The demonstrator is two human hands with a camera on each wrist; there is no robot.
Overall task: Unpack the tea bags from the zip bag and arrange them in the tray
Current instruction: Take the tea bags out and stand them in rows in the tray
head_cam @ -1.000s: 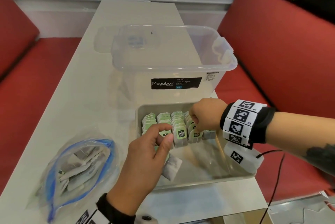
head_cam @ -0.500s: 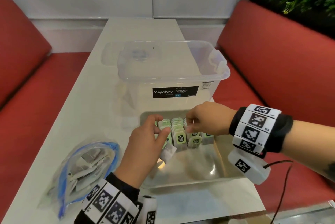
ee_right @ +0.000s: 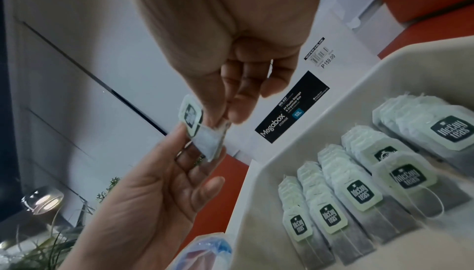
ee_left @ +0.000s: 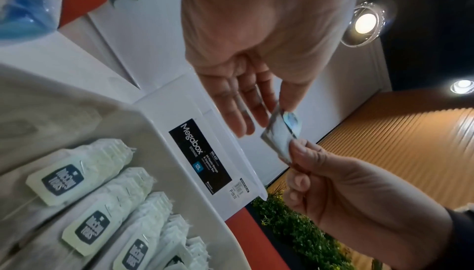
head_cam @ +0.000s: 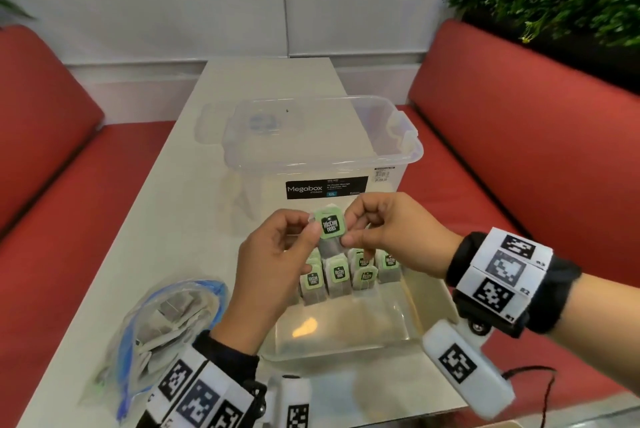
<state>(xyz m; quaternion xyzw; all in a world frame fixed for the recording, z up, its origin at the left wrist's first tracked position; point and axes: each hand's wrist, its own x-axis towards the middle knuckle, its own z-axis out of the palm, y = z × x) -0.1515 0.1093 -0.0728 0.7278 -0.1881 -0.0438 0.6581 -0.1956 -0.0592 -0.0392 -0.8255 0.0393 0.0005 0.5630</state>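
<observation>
So the bench (head_cam: 156, 219) has the big clear Megabox storage box (head_cam: 322, 157) at the back, the metal tray (head_cam: 426, 303) right in front of it, and the zip bag (head_cam: 166, 323) lying open off to the person's left with what looks like a good few bags left in it. The tray's far end already has neat rows of tea bags (head_cam: 341, 277) standing on edge, near end bare.

Both hands are up over those rows sharing one McCoy tea bag (head_cam: 330, 227). Left hand (head_cam: 273, 275) has its thumb and forefinger pinched on the left edge of the green tag, right hand (head_cam: 391, 237) pinches the other edge with the rest of its fingers curled under. Paper pouch hangs below the tag.

Where it could go sideways, I reckon:
- a hand coming down knocks the leaning rows over like dominoes, they're only propped on each other
- the string snags a neighbour's tag and drags it out
- tugging from both sides pulls the staple or tears the pouch
</observation>
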